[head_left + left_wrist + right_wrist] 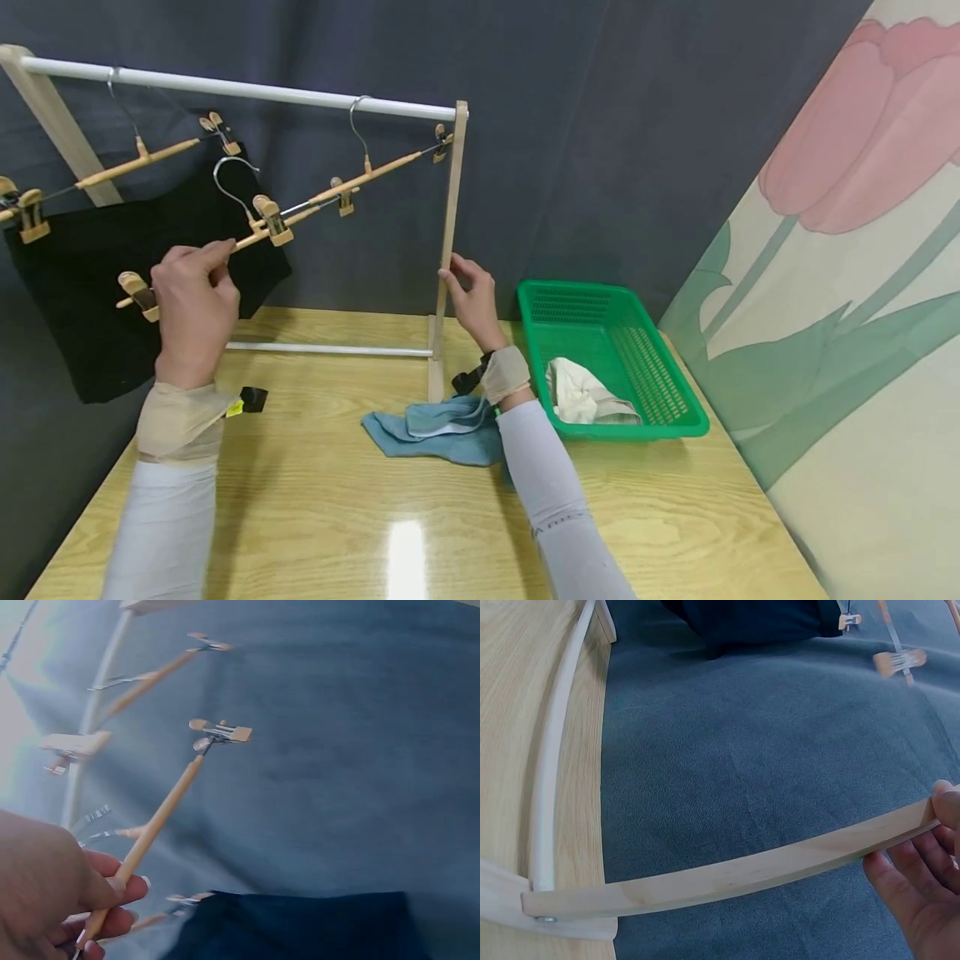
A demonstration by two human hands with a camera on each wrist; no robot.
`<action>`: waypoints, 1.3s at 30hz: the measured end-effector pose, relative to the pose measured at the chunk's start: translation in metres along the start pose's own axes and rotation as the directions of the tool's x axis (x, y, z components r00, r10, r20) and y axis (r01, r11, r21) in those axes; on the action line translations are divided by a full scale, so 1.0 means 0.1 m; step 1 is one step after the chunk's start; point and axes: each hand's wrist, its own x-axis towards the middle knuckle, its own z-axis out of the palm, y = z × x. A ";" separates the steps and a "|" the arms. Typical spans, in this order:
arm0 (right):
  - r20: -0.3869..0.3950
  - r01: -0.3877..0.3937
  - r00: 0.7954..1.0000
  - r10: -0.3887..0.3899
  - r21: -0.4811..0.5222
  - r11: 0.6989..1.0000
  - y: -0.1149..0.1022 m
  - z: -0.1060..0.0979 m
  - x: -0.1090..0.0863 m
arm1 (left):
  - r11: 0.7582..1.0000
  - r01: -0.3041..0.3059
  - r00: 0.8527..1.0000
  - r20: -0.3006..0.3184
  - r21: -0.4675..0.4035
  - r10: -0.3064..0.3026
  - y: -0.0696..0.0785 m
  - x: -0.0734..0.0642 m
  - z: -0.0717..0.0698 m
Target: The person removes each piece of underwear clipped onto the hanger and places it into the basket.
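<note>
My left hand pinches the wooden bar of a clip hanger, held in front of the rack below its white rail. Its metal hook points up, free of the rail, and no garment is in its clips. With thumb and fingers, my right hand grips the rack's right wooden post. On the rail's left part, another clip hanger carries a black garment. A bare clip hanger hangs toward the right end of the rail.
A blue cloth lies crumpled on the wooden table, by the rack's right foot. Right of it stands a green basket with a white cloth inside. A dark curtain hangs behind the rack.
</note>
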 end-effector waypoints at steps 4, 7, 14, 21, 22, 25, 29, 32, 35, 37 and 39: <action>-0.016 0.010 1.000 -0.010 0.006 1.000 -0.01 0.02 -0.01 | 1.000 -0.003 0.999 -0.032 0.007 0.003 0.10 0.12 -0.10; -0.022 0.011 1.000 -0.010 0.009 1.000 -0.01 0.02 0.00 | 1.000 -0.017 0.998 -0.056 0.014 0.017 0.15 0.20 -0.15; -0.023 0.008 1.000 -0.008 0.015 1.000 0.01 0.02 -0.02 | 0.999 -0.045 0.995 -0.092 0.022 0.047 0.24 0.36 -0.16; -0.023 -0.001 1.000 0.002 0.011 1.000 0.02 0.03 -0.02 | 0.997 -0.062 0.993 -0.094 0.036 0.065 0.31 0.52 -0.16; -0.022 -0.004 1.000 0.004 0.014 1.000 0.02 0.03 -0.02 | 0.997 -0.066 0.993 -0.096 0.038 0.069 0.31 0.54 -0.16; -0.016 -0.013 1.000 0.013 0.021 1.000 0.01 0.04 -0.02 | 0.997 -0.060 0.994 -0.087 0.055 0.065 0.33 0.59 -0.16; -0.017 -0.020 1.000 0.021 0.025 0.999 0.01 0.05 -0.02 | 0.996 -0.036 0.998 -0.056 0.076 0.040 0.34 0.65 -0.16; -0.018 -0.021 1.000 0.021 0.024 0.999 0.01 0.05 -0.02 | 0.996 -0.013 0.999 -0.035 0.086 0.016 0.34 0.69 -0.17; -0.017 -0.020 1.000 0.020 0.024 1.000 0.01 0.04 -0.01 | 0.996 -0.001 1.000 -0.027 0.091 0.004 0.35 0.72 -0.17; -0.019 -0.020 1.000 0.021 0.027 0.999 0.01 0.04 -0.01 | 0.996 -0.001 1.000 -0.023 0.091 0.003 0.36 0.72 -0.17; -0.024 -0.022 0.999 0.023 0.033 0.999 0.01 0.04 -0.02 | 0.996 0.009 1.000 -0.009 0.093 -0.009 0.36 0.72 -0.16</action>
